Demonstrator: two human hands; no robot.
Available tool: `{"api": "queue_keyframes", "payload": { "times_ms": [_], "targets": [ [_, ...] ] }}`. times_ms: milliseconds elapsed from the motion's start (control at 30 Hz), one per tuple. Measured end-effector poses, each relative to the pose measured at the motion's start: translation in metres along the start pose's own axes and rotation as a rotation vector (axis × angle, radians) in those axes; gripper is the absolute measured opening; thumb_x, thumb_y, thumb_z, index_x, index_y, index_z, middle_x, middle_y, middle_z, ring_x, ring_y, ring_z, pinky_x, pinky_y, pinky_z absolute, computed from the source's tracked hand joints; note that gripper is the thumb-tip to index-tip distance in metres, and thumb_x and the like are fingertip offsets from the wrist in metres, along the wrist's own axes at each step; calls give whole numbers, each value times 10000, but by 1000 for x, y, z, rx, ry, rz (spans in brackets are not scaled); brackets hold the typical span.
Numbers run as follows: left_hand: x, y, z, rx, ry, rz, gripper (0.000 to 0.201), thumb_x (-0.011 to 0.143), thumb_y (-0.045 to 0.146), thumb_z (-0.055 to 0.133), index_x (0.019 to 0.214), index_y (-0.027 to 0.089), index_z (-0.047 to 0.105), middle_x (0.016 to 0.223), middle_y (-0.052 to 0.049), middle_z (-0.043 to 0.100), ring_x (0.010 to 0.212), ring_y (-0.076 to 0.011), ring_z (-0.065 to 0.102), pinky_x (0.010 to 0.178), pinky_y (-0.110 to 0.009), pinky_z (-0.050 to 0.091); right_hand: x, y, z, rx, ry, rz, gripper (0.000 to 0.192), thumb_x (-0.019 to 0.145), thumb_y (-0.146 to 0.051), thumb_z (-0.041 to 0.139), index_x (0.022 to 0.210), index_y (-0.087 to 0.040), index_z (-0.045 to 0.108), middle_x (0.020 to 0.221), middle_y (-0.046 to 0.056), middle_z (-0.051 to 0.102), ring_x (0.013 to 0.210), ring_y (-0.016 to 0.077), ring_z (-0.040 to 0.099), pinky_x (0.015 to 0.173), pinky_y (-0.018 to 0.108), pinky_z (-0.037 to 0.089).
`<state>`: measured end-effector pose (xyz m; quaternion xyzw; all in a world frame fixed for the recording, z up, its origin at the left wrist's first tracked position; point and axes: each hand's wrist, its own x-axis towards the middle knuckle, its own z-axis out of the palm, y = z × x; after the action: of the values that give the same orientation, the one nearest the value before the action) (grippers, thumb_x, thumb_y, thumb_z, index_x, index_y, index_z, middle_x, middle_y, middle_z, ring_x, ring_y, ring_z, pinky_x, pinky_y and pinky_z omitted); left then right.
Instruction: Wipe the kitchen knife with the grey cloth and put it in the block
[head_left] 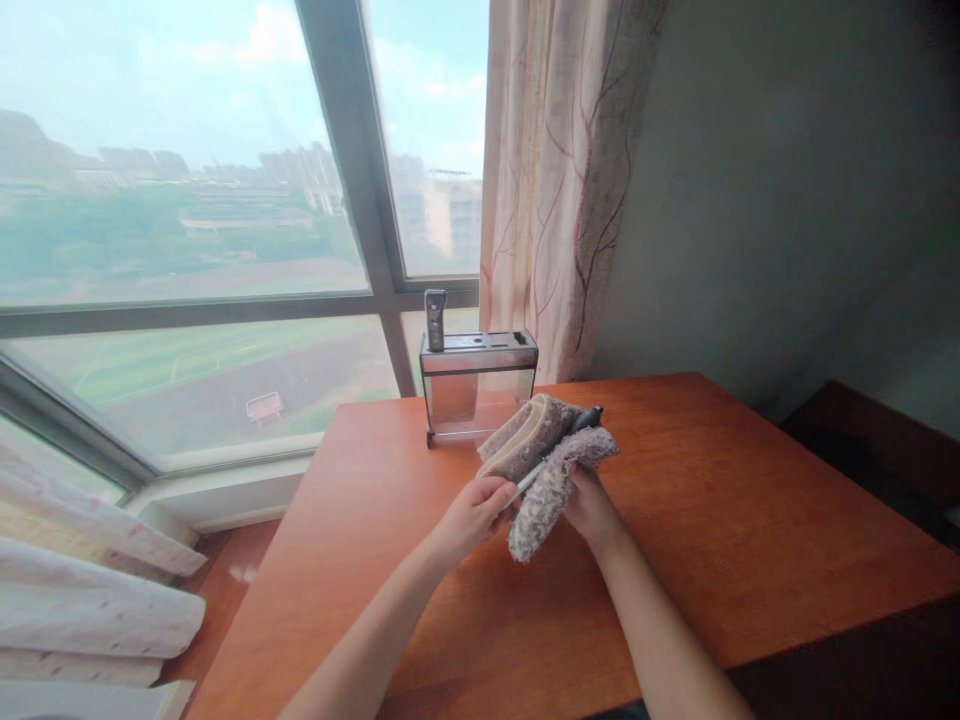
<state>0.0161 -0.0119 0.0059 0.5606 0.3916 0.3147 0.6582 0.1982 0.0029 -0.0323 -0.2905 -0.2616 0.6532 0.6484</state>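
Note:
A fluffy grey-beige towel (pixel 546 492) is folded around a knife with a silver blade (pixel 529 479) and a dark ridged handle (pixel 591 416). My left hand (pixel 480 508) is closed, its thumb and fingers pinching the blade near its lower end. On the other side, my right hand (pixel 589 500) grips the towel, with most of its fingers hidden behind the cloth. Both hands hold the bundle above the table, and the handle points away to the upper right. Just beyond stands a clear-sided knife block (pixel 480 352) with one grey handle (pixel 435 320) upright in its left slot.
A reddish-brown wooden table (pixel 720 480) lies under my arms. Large windows (pixel 187 200) rise at the left and behind, with a patterned curtain (pixel 559 180) beside a grey wall (pixel 765 200). Another pale curtain (pixel 90 610) hangs at the lower left.

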Motion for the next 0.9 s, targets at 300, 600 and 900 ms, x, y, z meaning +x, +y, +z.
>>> {"api": "queue_keyframes", "payload": {
  "times_ms": [300,600,900],
  "targets": [
    [4,-8,-1,323,309,262,295,801,417,632,711,145,565,580,28,501,554,-92,414,503,-199,292,11,9,-1,-91,163,-120,443,612,-417,814,978,-239,639,992,32,718,1007,261,642,864,395,523],
    [-1,-4,-1,237,238,212,349,851,461,565,716,140,587,544,25,525,457,-67,392,450,-189,279,8,2,5,-148,277,-253,469,569,-348,822,992,-239,650,994,15,719,938,222,658,845,362,518],
    [-3,3,0,19,66,74,454,841,565,522,705,135,576,450,35,491,357,-47,299,383,-193,190,1,-4,9,-27,103,-62,475,552,-398,845,962,-262,647,960,0,727,905,238,669,827,390,532]
  ]
}}
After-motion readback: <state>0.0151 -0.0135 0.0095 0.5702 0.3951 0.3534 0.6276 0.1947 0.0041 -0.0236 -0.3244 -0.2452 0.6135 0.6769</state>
